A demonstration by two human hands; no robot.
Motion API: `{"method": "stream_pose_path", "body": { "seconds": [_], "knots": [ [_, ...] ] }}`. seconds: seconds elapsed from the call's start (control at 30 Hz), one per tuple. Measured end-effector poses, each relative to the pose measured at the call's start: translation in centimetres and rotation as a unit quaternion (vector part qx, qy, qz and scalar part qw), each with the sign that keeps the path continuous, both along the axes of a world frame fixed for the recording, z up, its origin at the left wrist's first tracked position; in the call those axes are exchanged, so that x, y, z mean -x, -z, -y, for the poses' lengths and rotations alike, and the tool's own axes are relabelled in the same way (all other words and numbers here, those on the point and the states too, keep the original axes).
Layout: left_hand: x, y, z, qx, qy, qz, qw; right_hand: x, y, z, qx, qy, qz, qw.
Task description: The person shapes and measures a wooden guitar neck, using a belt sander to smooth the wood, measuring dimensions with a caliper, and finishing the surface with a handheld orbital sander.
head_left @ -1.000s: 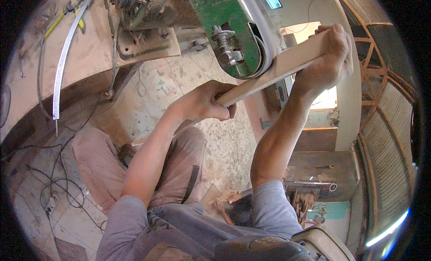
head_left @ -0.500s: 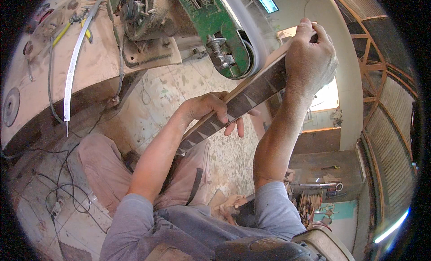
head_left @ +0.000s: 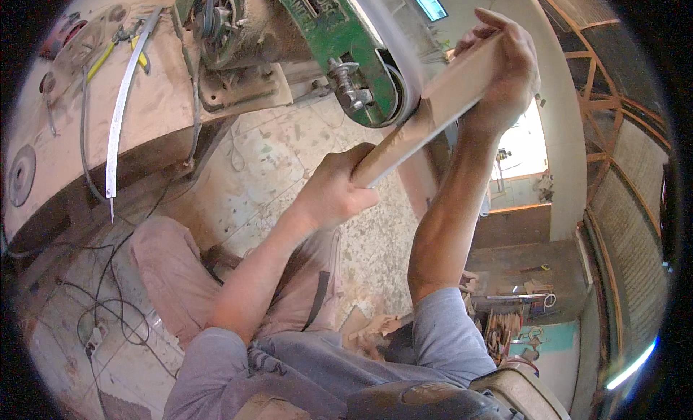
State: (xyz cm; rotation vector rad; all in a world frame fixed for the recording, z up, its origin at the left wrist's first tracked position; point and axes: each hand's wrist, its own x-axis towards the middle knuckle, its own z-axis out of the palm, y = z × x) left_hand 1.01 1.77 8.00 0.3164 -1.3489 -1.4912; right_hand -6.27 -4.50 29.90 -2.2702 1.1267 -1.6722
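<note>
A pale wooden guitar neck (head_left: 451, 95) slants up to the right, held between both my hands. My left hand (head_left: 336, 185) is closed round its lower end. Up at the other end my right hand (head_left: 509, 73) grips it, the thumb or a finger pointing out at the top. The bare wood faces up, and the dark fretboard is out of sight. Beside the neck's middle is the rounded end of a green belt sander (head_left: 364, 73), its belt (head_left: 386, 37) blurred. The neck's edge appears to touch the belt there.
On the dusty bench (head_left: 65, 131) at the left lie yellow-handled pliers (head_left: 101, 63), a white strip (head_left: 121, 117) overhanging the edge, and a round disc (head_left: 22, 176). Black cables (head_left: 115, 297) loop over the floor. A lit screen (head_left: 431, 6) is at the far back.
The guitar neck has been rolled over: the inlaid dark fretboard showed before, now the pale wood does. My left hand has turned and wrapped round the end; my right has shifted its grip.
</note>
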Motion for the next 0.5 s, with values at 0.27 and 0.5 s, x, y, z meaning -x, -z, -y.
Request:
{"method": "stream_pose_path", "body": {
  "seconds": [0.27, 0.5],
  "knots": [
    [1.4, -1.1, -3.7, -0.014, -0.257, 0.094, 0.962, 2.0, 0.9, 1.9, -0.079, -0.415, 0.082, 0.902],
    [1.2, -0.7, -2.4, 0.027, -0.231, 0.028, 0.972, 2.1, 0.6, 1.4, -0.045, -0.247, 0.064, 0.966]
  ]
}}
